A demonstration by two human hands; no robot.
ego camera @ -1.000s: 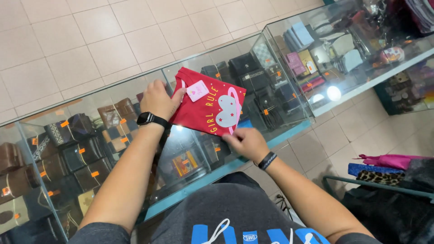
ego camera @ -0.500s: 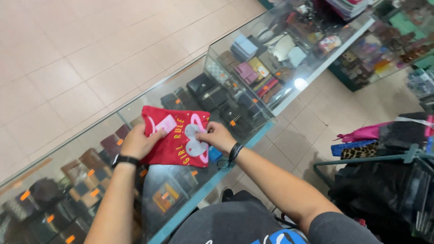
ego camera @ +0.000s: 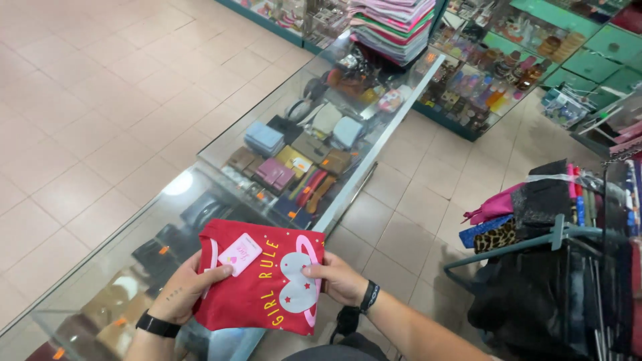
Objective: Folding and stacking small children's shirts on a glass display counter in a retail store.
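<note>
You are holding a folded red shirt (ego camera: 267, 284) above the glass counter (ego camera: 221, 167): your left hand (ego camera: 184, 291) is gripping its left edge, your right hand (ego camera: 341, 277) is pinching its right. It looks folded already, and not yet set down.

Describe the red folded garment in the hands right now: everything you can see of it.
The red garment is soft cloth folded into a flat square, with yellow lettering, a pale pink heart print and a pink card tag near its top. The left hand and right hand hold it by its sides, tilted above the glass display counter.
</note>
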